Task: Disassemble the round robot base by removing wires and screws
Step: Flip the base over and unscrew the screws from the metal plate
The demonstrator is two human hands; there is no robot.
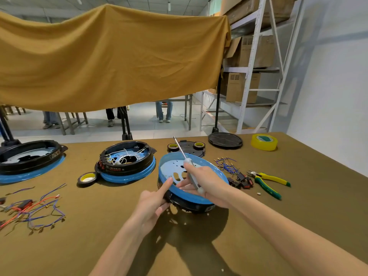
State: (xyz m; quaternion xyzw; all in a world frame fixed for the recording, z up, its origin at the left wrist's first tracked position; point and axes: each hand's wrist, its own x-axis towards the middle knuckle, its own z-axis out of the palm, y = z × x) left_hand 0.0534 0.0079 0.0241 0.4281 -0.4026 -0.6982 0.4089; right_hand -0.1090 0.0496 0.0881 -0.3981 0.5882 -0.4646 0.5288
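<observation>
Head view: the right hand (201, 177) has its fingers curled round the pale handle of a screwdriver (187, 164), whose metal shaft points up and away, its tip in the air above the far rim. The left hand (153, 202) grips the near edge of the round robot base (199, 198) with its lower fingers, while its forefinger is stretched out straight along the blue rim. This base is tilted, its near side lifted off the surface (298, 226), blue disc uppermost and black ring below; its shadow falls on the brown cloth beneath.

Just right of it lie a heap of blue wires (227, 166), some small black and red switches (242, 181) and yellow-green pliers (267, 181). Behind it sit a black plate (189, 149) with two small tape rolls, a black round lid (225, 140) and a yellow tape roll (263, 142). To the left stands a second base (127, 162) with white wires inside, a black tape roll (87, 178) touching its front, and a third base (29, 159) at the left edge. Loose red and blue wires (33, 212) lie near the left front.

Beyond the surface a mustard cloth (111, 56) hangs across the room; under it show table legs and people's legs on a pale floor. White shelving (256, 62) with cardboard boxes stands at the right beside a white wall.
</observation>
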